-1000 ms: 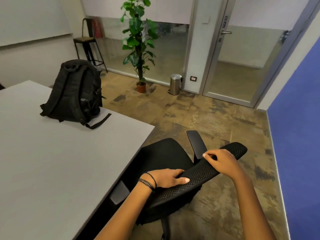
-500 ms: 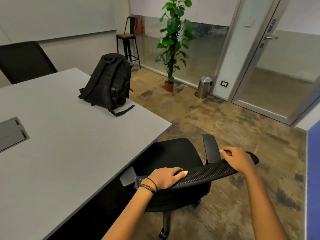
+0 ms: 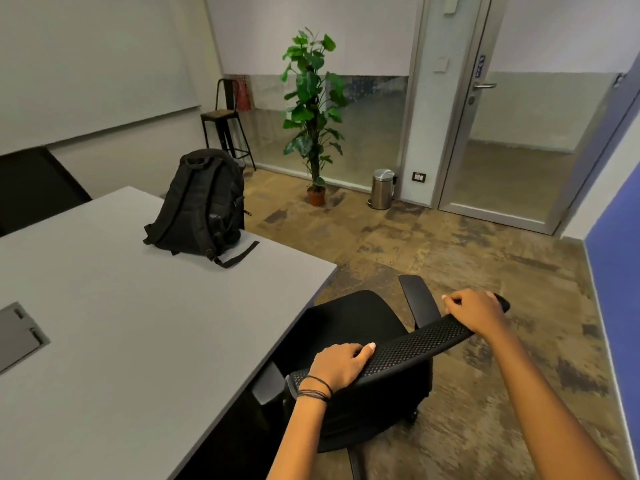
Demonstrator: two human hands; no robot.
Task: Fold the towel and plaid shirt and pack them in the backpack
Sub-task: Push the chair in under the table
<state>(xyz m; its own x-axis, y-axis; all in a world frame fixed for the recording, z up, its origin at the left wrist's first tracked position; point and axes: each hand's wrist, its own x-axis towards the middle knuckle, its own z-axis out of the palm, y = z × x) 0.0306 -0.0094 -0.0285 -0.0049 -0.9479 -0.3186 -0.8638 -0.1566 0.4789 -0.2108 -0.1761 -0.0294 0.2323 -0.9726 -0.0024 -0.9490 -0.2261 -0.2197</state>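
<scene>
Both hands are curled over the top of the chair (image 3: 415, 344) back: left hand (image 3: 341, 367) at the end nearer the surface (image 3: 156, 341), right hand (image 3: 476, 311) gripping the far end. I reckon I'm shifting it out of my way, so pull evenly or it'll swivel, and mind the armrest (image 3: 268, 388) by the surface edge. The backpack (image 3: 201, 206) stands upright near the surface's far corner, strap trailing. Towel and plaid shirt aren't in view. Beyond it, a plant (image 3: 311, 109) and a bin (image 3: 382, 188) stand by the door (image 3: 519, 133).

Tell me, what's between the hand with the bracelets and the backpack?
In the head view: a sliver of black chair seat, then bare grey table. The left hand grips the chair's backrest; the backpack trails a loose strap at the far end.
</scene>
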